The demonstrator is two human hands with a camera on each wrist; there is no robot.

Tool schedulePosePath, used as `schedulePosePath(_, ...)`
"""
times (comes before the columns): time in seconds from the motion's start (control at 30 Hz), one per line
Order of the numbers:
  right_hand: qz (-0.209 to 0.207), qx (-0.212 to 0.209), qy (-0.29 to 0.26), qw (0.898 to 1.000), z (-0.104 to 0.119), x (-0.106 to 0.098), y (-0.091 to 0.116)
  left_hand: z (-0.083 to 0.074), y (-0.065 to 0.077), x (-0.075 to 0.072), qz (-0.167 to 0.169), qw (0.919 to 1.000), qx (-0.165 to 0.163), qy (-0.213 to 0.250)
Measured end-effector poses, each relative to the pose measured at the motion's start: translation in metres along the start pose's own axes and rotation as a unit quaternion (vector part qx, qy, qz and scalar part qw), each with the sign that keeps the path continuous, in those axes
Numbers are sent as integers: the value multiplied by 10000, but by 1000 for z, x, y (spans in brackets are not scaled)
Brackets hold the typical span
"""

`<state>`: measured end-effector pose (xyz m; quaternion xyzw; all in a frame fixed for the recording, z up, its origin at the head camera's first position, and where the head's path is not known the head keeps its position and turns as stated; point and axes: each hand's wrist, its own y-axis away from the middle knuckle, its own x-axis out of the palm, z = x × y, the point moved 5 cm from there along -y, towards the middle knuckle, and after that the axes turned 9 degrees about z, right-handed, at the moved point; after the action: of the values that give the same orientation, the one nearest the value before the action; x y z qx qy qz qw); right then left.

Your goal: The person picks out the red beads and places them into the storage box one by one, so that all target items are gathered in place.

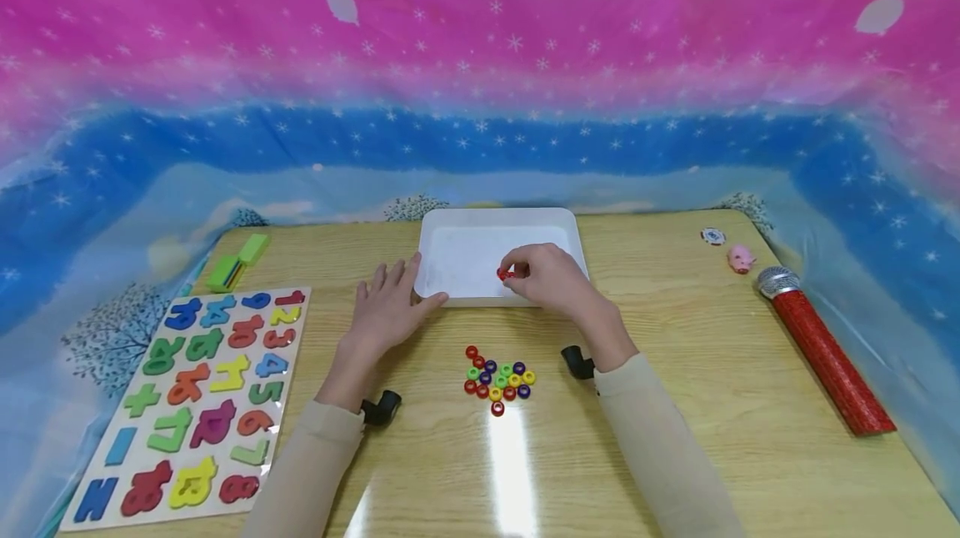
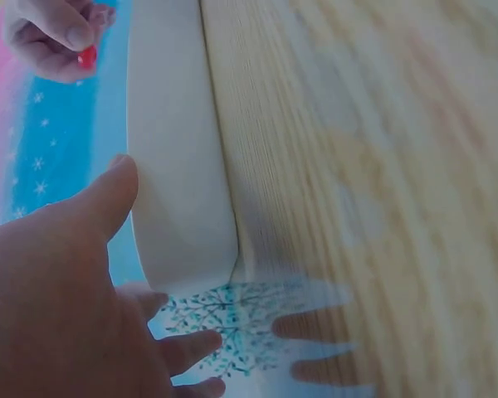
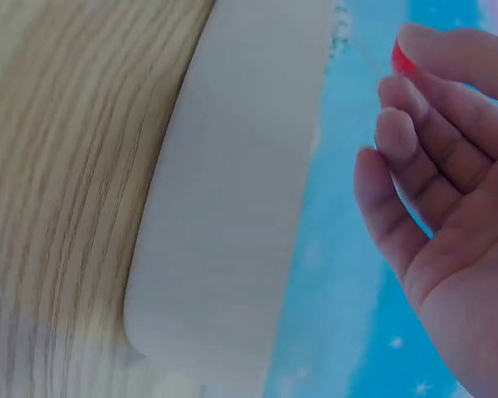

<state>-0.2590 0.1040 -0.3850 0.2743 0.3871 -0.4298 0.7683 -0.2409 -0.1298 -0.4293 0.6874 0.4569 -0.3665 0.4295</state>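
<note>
Over the front right part of a white tray [image 1: 457,258], my right hand [image 1: 553,278] pinches a small red ring bead [image 1: 505,274] between thumb and forefinger. The right wrist view has most of the red bead [image 3: 402,59] hidden behind the fingertips. My left hand [image 1: 386,310] lies with spread fingers at the tray's front left corner, its thumb [image 2: 116,186] against the tray wall in the left wrist view. In front of the tray, between my forearms, several loose ring beads [image 1: 510,394] in red, yellow, green and purple lie on the wooden table [image 1: 420,463].
A number puzzle board [image 1: 288,392] lies at the left, with a green case [image 1: 225,273] behind it. On the right are a red glitter microphone [image 1: 832,363], a pink pig figure [image 1: 741,258] and a round chip [image 1: 712,236]. A patterned cloth [image 1: 480,146] rises behind the table.
</note>
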Motion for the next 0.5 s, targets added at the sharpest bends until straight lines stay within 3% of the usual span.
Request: schedulePosePath(0.5, -150, 774, 456, 9958, -34, 10, -23, 1, 2, -1, -5, 10000, -19, 23)
